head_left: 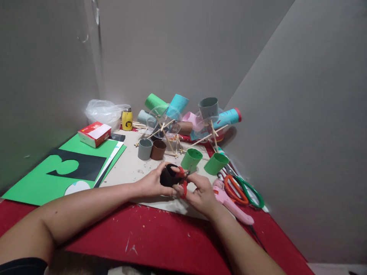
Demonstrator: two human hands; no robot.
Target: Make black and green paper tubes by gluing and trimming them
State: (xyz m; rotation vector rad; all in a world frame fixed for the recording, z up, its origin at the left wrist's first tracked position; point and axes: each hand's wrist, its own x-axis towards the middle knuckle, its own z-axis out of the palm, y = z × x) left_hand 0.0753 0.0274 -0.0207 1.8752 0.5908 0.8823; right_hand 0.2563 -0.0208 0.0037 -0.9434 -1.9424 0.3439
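My left hand point(151, 184) is wrapped round a short black paper tube point(167, 177), whose open end faces up. Beside it, my right hand point(203, 193) grips small scissors with red handles point(184, 190). The scissors sit close against the tube's right side; whether the blades touch it I cannot tell. Just beyond my hands stand two short green tubes point(191, 159), a grey tube point(145, 149) and a brown tube point(158, 150).
Green sheets point(31, 181), a cut black sheet point(93, 166) and a red box point(94, 133) lie left. To the right are a pink glue gun point(233, 205) and larger scissors point(249, 193). Stick frames point(162, 128), coloured tubes and a plastic bag point(104, 112) fill the back.
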